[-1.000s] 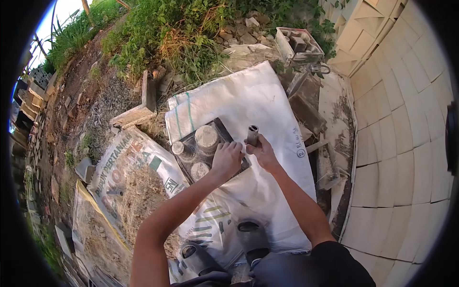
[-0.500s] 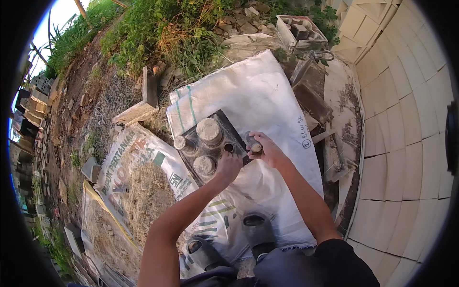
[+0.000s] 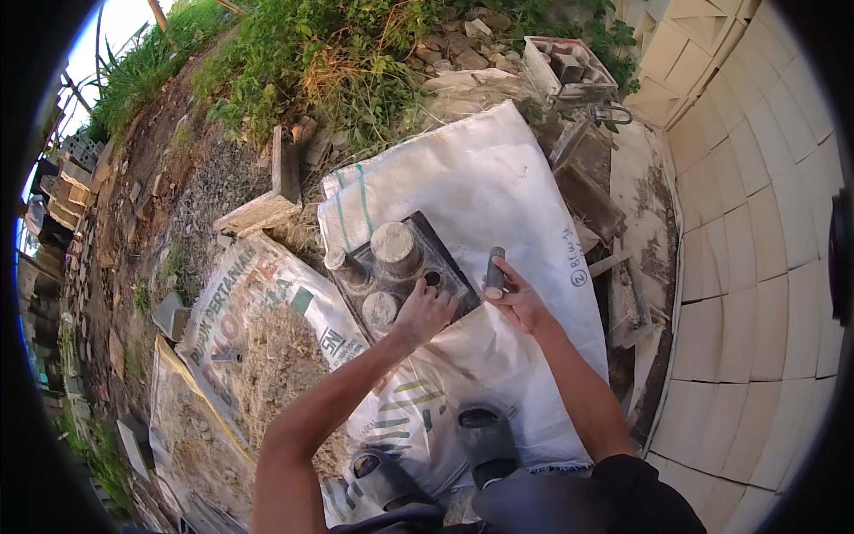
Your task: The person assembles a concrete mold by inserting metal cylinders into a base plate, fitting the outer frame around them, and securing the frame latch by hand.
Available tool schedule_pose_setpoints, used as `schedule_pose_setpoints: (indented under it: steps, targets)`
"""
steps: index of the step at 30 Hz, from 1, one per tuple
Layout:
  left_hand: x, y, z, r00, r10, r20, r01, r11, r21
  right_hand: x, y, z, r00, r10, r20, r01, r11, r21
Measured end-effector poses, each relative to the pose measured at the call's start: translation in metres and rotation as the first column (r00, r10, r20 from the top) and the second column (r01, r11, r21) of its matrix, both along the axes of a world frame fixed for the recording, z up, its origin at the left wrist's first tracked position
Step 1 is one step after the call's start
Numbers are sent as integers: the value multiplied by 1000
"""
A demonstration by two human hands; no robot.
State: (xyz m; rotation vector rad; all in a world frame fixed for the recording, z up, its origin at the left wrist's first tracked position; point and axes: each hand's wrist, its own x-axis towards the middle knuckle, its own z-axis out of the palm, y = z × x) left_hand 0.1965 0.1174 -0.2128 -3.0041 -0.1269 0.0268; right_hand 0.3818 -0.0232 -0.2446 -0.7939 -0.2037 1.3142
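Observation:
A dark square board (image 3: 463,301) carries several upright round forms with sandy tops: a large cylinder (image 3: 394,247), a wide lower one (image 3: 381,309) and a narrow one (image 3: 345,265). A hollow round tube (image 3: 433,278) with a dark opening stands at its right part. My left hand (image 3: 427,310) has its fingers curled around the near side of this tube; the fingertips are partly hidden. To the right of the board, my right hand (image 3: 523,304) grips a short grey cylinder (image 3: 495,271) between thumb and fingers, held tilted above the white sack.
A white woven sack (image 3: 543,356) lies under the board. A sand heap (image 3: 289,383) rests on a printed sack at left. Wooden angle pieces (image 3: 258,212), a white crate (image 3: 569,67) and metal boxes (image 3: 587,191) stand around. A tiled wall (image 3: 747,294) runs along the right.
My right hand has moved away from the tube to the right, and the grey cylinder in it has turned more upright. My left hand stays beside the tube, shifted slightly. The view has shifted a little.

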Motion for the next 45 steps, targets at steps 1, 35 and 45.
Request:
schedule_pose_setpoints:
  steps: [1, 35, 45]
  targets:
    - [-1, 0, 3, 999, 31, -30, -30, 999, 26, -3, 0, -2, 998, -25, 64, 31, 994, -109]
    - [-17, 21, 42, 903, 21, 430, 22, 995, -95, -55, 86, -19, 339, -20, 940, 126, 992, -24]
    - [-20, 22, 44, 908, -2, 420, 37, 996, -76, -62, 75, -26, 636, -150, 757, 170, 984, 53]
